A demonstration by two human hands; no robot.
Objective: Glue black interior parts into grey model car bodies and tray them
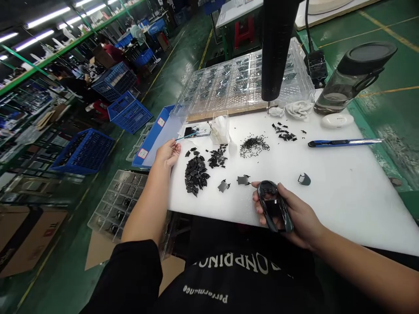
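Note:
My left hand [169,152] is closed on a thin blue stick [185,137], whose far end reaches a small pad with black smears [197,130]. In my right hand [296,213] is a glossy black curved shell [274,206], tilted, above the front edge of the white table. Left of the shell lie two small grey plates [243,179]. Piles of flat black pieces [195,173] sit near my left hand, and tiny black pins [254,145] are heaped mid-table. A dark curved piece [304,179] rests right of the shell.
A black electric screwdriver [273,52] hangs over the table's back. Behind stands a clear compartment tray [238,78]. At the right are a blue cutter knife [343,143], a white oval case [337,121] and a bottle [355,78]. A clear box [219,128] stands near the pad.

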